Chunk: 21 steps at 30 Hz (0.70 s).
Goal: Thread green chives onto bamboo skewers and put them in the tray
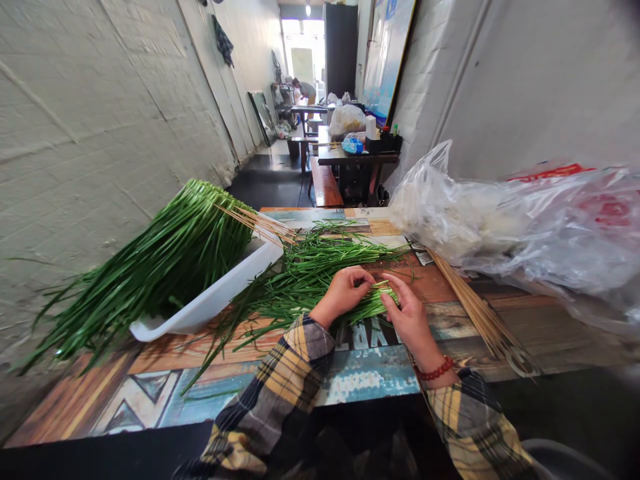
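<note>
In the head view, a low heap of garlic chives (320,260) lies across the table, pale cut ends to the right. My left hand (345,291) has its fingers curled in a pinch over a small bunch of chive stems (371,305). Around the pale ends of that same bunch, my right hand (407,313) closes with thumb and fingers; a red beaded bracelet circles its wrist. Whether a thin stick sits between the fingertips I cannot make out. A big upright bundle of chives (195,240) leans in a white tray (215,293) at the left, with several bamboo skewers (263,223) lying over it.
Loose bamboo skewers (475,300) lie at the right beside large clear plastic bags (540,227). The patterned wooden table (370,377) ends close to my body. Farther back stand another table (357,159) with bags, a bench (326,181) and a bending person (305,90).
</note>
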{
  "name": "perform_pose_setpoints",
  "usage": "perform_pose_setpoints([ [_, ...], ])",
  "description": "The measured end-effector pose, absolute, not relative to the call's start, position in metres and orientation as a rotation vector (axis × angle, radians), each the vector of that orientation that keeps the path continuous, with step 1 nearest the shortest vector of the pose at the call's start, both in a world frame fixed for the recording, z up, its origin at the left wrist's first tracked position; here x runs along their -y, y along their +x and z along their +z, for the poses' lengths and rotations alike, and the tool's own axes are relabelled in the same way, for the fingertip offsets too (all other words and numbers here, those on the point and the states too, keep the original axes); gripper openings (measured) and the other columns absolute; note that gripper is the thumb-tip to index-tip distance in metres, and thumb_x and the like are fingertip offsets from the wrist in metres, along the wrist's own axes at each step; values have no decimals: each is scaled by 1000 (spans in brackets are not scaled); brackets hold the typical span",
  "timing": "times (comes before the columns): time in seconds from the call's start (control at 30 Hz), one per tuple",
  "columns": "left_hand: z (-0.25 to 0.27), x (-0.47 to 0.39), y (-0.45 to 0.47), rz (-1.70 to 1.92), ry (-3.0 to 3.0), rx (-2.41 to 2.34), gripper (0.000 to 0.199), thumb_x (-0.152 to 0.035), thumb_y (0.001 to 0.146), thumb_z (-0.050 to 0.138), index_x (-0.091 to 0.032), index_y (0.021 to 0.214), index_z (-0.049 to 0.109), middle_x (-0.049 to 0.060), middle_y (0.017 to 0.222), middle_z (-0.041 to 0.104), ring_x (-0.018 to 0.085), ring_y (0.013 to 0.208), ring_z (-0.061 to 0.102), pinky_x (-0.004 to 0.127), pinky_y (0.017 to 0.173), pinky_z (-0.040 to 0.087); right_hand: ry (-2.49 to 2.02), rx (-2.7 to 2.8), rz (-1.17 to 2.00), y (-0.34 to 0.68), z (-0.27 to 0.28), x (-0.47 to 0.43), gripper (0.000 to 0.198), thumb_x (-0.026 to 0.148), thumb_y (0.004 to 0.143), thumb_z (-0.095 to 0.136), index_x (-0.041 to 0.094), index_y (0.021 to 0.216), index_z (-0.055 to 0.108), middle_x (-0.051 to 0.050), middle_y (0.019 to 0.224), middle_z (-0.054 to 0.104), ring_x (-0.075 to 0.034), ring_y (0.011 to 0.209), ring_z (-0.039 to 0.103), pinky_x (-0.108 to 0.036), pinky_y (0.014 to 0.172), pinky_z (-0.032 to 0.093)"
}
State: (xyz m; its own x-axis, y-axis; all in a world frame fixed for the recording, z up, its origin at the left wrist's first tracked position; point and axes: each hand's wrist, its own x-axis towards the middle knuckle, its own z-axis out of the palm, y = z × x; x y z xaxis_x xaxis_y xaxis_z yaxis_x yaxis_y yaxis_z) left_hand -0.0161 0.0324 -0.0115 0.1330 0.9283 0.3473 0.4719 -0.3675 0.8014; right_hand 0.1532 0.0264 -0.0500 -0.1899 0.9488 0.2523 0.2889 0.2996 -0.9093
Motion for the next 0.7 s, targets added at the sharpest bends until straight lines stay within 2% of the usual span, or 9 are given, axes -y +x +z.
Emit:
perform_pose_setpoints([
  [0.23,-12,-33,-17,1170,1898,-1331,14,-12,78,55,-12,76,69,3,74,65,12,70,57,23,68,43,-1093,1648,926,152,-45,-24,46,38,84,53,23,128,54,-7,107,66,-17,72,60,-28,58,47],
  [0.37,-12,-32,-16,1176,1900,-1322,15,-12,78,55,-13,76,69,3,72,64,12,69,56,23,68,42,-1097,1637,920,152,-46,-25,43,37,84,53,23,124,56,-7,101,66,-17,72,60,-28,58,48],
  [0.57,-10,-30,-13,1137,1968,-1292,16,-9,77,54,-14,75,69,2,73,64,12,71,56,24,71,42,-1090,1585,913,150,-54,-29,29,37,83,54,21,106,58,-6,94,65,-15,69,59,-25,56,47],
  [0.7,-8,-29,-13,1096,1984,-1255,16,-11,79,53,-13,77,69,4,75,65,13,73,57,24,72,42,-1103,1573,933,150,-54,-28,28,41,83,54,21,102,57,-4,88,64,-12,57,54,-24,51,44],
])
